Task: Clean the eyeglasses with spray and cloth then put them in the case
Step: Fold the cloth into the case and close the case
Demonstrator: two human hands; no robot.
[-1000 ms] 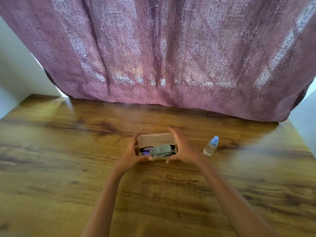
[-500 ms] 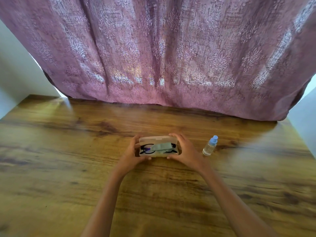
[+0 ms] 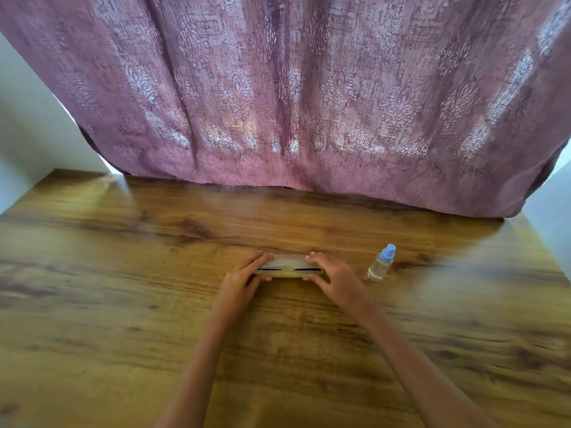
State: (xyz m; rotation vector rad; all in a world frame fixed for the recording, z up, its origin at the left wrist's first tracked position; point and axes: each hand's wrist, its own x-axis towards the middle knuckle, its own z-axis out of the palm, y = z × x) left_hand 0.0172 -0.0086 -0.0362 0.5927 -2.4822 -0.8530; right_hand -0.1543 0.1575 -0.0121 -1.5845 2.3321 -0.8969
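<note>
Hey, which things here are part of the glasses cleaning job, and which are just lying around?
Part of the job: case, almost closed, held at its ends by the left hand and right hand; spray bottle standing to its right.
Just there: curtain; wall; table.

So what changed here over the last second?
The lid of the case swung down and is nearly closed, leaving a dark slit; the glasses and cloth inside are now hidden. The left hand and right hand kept gripping its ends, fingers now on top. The spray bottle stayed put.
</note>
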